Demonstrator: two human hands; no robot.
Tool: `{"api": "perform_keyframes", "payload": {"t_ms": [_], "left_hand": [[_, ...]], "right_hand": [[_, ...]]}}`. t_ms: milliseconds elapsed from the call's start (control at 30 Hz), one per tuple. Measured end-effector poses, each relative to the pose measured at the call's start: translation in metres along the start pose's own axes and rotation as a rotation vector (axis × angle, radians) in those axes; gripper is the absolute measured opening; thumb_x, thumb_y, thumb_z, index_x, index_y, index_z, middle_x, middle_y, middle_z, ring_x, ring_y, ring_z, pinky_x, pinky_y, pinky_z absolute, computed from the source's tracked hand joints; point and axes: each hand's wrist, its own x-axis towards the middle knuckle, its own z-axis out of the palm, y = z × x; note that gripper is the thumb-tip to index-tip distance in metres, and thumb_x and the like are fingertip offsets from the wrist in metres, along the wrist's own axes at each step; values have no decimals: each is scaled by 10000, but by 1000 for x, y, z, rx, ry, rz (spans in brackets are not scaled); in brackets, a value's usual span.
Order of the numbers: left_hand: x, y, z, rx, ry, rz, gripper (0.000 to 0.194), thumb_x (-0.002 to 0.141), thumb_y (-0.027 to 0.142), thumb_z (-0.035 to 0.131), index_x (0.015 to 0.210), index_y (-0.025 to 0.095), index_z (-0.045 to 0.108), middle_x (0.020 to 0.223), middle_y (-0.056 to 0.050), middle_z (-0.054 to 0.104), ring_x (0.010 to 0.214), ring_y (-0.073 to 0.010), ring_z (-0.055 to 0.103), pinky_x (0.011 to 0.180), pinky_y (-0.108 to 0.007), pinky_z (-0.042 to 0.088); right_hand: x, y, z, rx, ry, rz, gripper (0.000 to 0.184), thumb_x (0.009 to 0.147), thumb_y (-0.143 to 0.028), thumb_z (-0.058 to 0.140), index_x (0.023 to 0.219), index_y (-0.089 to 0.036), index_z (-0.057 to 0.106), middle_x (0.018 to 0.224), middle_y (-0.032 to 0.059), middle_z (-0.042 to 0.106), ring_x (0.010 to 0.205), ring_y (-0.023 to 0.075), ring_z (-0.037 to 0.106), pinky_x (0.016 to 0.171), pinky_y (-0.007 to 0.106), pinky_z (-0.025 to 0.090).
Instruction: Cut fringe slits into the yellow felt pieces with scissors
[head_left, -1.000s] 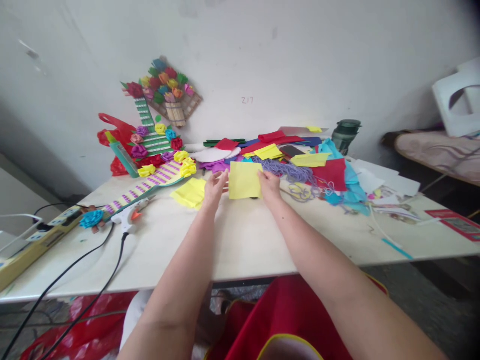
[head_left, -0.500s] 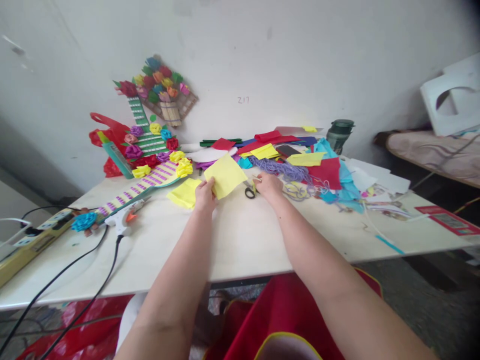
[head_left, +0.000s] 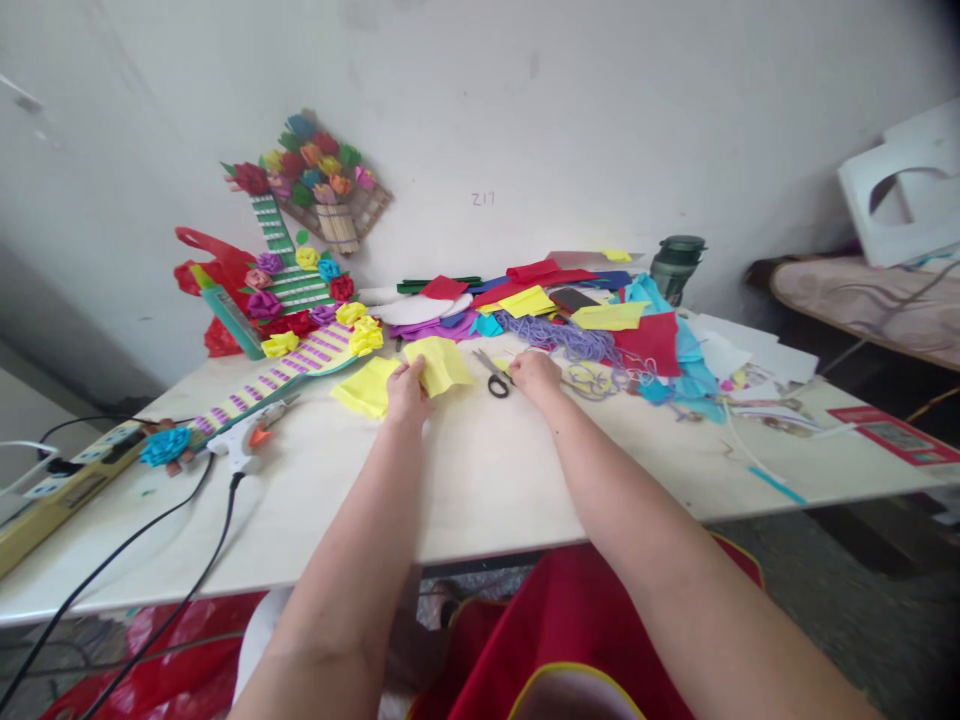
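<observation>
Looking out from the head camera, we see two bare arms reaching over a white table [head_left: 495,490]. Our left hand [head_left: 409,390] pinches a yellow sheet [head_left: 445,366] by its near left corner, with the thumb on top. The sheet sticks out to the right of that hand, toward the middle of the table, and bends a little. More yellow cloth [head_left: 363,390] lies flat on the table, just left of the same hand.

Our right hand [head_left: 536,372] is well apart from the left one. Its fingers are curled in, and a thin pale thing [head_left: 513,352] seems to poke out by them. It is too small for us to name, and we cannot tell if the fingers grip it. Just left of this hand lie scissors [head_left: 498,386] with black handles, their blades pointing away and to the left.

Behind the right hand we see a messy heap of purple string [head_left: 570,338], and red cloth [head_left: 654,342] is near it. Far back on the right stands a dark green bottle [head_left: 675,268]. Over on the left we find a striped board [head_left: 311,352] with yellow flowers [head_left: 365,335] at its top end, and a white glue gun [head_left: 241,445] just beside it.
</observation>
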Motion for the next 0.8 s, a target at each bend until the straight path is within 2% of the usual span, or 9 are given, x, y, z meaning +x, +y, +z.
{"api": "perform_keyframes", "payload": {"t_ms": [167,333,467,633,733,800], "left_hand": [[1,0,-1,-16,11,-2,71,669,125,600,645,142,536,636,-17,604,602,-119,606,636,-258,513],[3,-2,-1,-22,-19,12,55,679,115,584,649,139,546,668,-30,613,612,-119,608,641,-257,511],[4,-4,-2,18,-1,18,71,664,139,609,643,143,541,638,-19,597,609,-123,606,624,-246,505],[4,-4,-2,1,-19,15,58,650,136,615,656,137,557,651,-24,607,635,-128,610,637,-250,510],[3,-2,-1,-31,-14,10,37,652,115,601,662,131,568,679,-33,623,646,-126,609,658,-258,516],[2,-2,0,-40,-8,7,37,651,111,600,667,129,572,692,-34,627,653,-126,610,671,-263,518]], "right_hand": [[-1,0,-1,19,16,12,254,749,-233,482,874,-238,703,973,77,671,901,207,613,709,278,438],[-1,0,0,40,-14,-54,243,704,-375,564,877,-264,694,995,48,669,918,205,602,724,279,429],[1,2,3,55,-26,-40,210,729,-326,540,858,-285,702,970,22,677,901,182,603,703,255,420],[4,3,5,96,5,28,223,750,-281,505,845,-261,705,927,38,679,857,176,602,680,251,417],[6,10,2,116,100,69,251,769,-251,468,864,-248,700,952,53,655,843,179,588,681,260,413],[8,19,-3,128,232,131,290,796,-238,422,906,-235,690,1021,74,617,854,189,571,694,279,409]]}}
